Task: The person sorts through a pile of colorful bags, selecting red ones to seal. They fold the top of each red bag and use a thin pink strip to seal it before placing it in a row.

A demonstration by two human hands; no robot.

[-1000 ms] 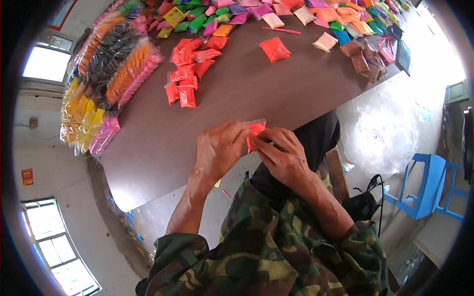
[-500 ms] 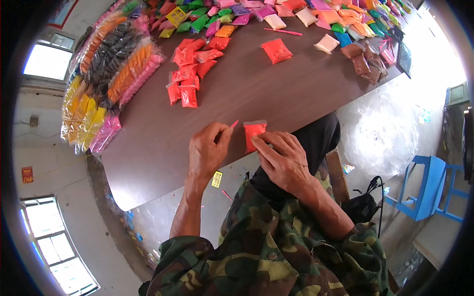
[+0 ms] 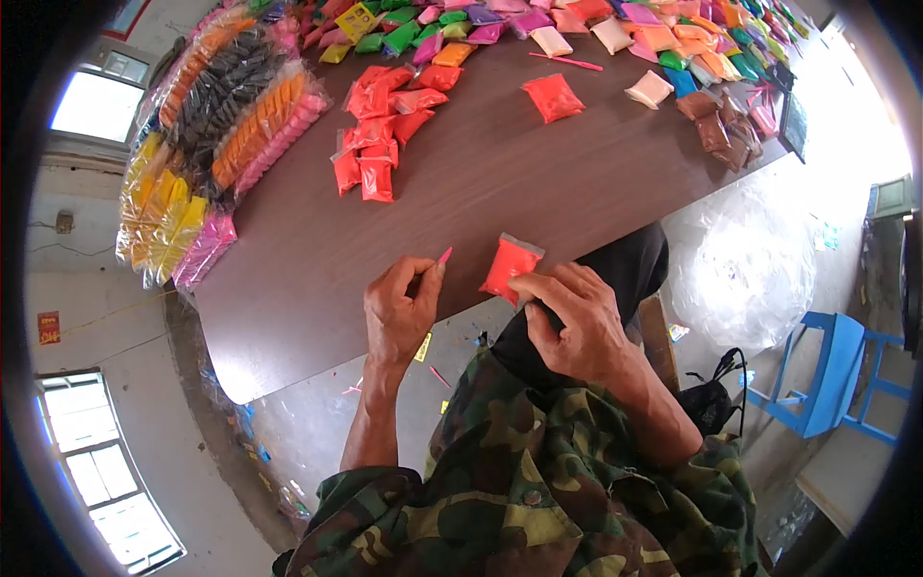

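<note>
My left hand (image 3: 399, 306) is closed, with the pink tip of a small stick (image 3: 445, 255) poking out between thumb and forefinger; the rest of the stick is hidden. My right hand (image 3: 582, 322) has its forefinger on the lower right corner of a filled red packet (image 3: 512, 265) with a clear sealed edge. Its thumb shows apart from the packet, and the other fingers are curled. The packet is tilted, near the front edge of the dark table (image 3: 288, 279). Farther back lie a heap of red packets (image 3: 377, 130) and a single red packet (image 3: 553, 98).
Bagged rows of coloured packets (image 3: 236, 115) line the table's left side. Mixed packets (image 3: 481, 27) cover the back, with a pink stick (image 3: 567, 62) before them. Brown packets (image 3: 726, 133) lie at right. A blue stool (image 3: 832, 375) and clear plastic (image 3: 740, 260) are on the floor.
The red packet at my right hand has turned clockwise and shifted slightly right. My right hand has moved right and down a little, its thumb now farther from the packet. My left hand keeps the pink stick.
</note>
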